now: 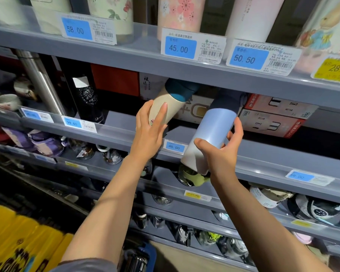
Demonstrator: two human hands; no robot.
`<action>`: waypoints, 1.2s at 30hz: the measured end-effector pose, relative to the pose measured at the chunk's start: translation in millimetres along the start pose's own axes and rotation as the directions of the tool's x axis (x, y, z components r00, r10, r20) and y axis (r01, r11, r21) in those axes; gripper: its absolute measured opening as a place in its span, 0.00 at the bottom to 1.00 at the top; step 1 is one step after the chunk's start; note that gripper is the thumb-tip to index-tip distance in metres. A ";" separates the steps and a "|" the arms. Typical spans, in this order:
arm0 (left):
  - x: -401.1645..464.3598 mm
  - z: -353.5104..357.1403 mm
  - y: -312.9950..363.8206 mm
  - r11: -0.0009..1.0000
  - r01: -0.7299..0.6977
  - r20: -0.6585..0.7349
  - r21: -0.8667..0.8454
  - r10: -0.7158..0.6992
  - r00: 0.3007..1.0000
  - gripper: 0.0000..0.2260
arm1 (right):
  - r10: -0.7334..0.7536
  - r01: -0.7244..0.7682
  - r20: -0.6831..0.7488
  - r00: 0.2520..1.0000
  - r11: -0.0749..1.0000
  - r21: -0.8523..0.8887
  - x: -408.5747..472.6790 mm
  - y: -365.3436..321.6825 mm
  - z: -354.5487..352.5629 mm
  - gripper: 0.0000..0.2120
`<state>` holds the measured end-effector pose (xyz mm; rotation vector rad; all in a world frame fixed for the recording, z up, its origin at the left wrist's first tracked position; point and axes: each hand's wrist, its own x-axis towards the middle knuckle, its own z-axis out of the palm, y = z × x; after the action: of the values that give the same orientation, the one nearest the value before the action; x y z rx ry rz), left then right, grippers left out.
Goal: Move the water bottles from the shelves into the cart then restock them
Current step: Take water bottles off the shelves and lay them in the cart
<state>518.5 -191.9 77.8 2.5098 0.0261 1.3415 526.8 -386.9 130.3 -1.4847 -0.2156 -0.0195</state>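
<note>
My left hand (150, 130) wraps the lower part of a cream bottle with a teal lid (169, 99), which leans with its lid under the upper shelf edge. A pale blue bottle with a dark blue lid (210, 132) is tilted in front of the middle shelf (263, 163), its lid pointing into the shelf; my right hand (222, 154) grips it near its base. Both bottles are at the middle shelf, next to each other, with a small gap between them.
Floral bottles (181, 14) stand on the top shelf above price tags (180, 48). A steel flask (39, 79), a black bottle (86, 97) and boxes (273, 116) share the middle shelf. Lower shelves hold more bottles. Yellow packs (18, 242) lie at the bottom left.
</note>
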 end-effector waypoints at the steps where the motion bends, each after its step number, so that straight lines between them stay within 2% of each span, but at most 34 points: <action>1: 0.0 0.2 -1.2 1.000 0.018 -0.011 -0.005 -0.018 1.000 0.32 | 0.001 -0.001 -0.001 1.000 1.000 -0.001 -0.3 0.0 0.7 0.46; 14: -2.0 -2.4 -2.8 0.959 0.283 -0.097 0.007 -0.281 0.955 0.28 | -0.127 0.133 0.072 0.989 0.987 -0.086 -7.6 8.9 14.9 0.45; 18: -3.2 -2.9 -4.6 0.952 0.307 -0.095 0.007 -0.305 0.948 0.27 | -0.247 0.258 0.077 0.966 0.931 -0.258 -16.3 14.3 20.8 0.44; 21: -4.2 -4.2 -5.0 0.950 0.311 -0.092 0.005 -0.309 0.947 0.27 | -0.279 0.287 0.072 0.958 0.900 -0.328 -19.5 17.1 28.1 0.43; 26: -0.8 -7.7 -3.4 0.949 0.315 -0.089 0.005 -0.313 0.945 0.30 | -0.277 0.248 -0.110 0.955 0.943 -0.223 -13.9 13.7 48.0 0.40; 30: 0.4 -10.1 -2.4 0.952 0.307 -0.089 0.009 -0.305 0.948 0.32 | -0.253 0.225 -0.274 0.928 0.966 -0.130 -5.5 12.1 61.5 0.42; 36: -0.1 -12.6 -1.6 0.953 0.304 -0.075 0.009 -0.303 0.950 0.32 | -0.240 0.240 -0.417 0.876 0.969 -0.054 0.8 6.3 70.6 0.41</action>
<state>508.3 -187.2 83.9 2.3501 0.4260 1.3068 519.2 -316.4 129.2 -1.4091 -0.0465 -0.5390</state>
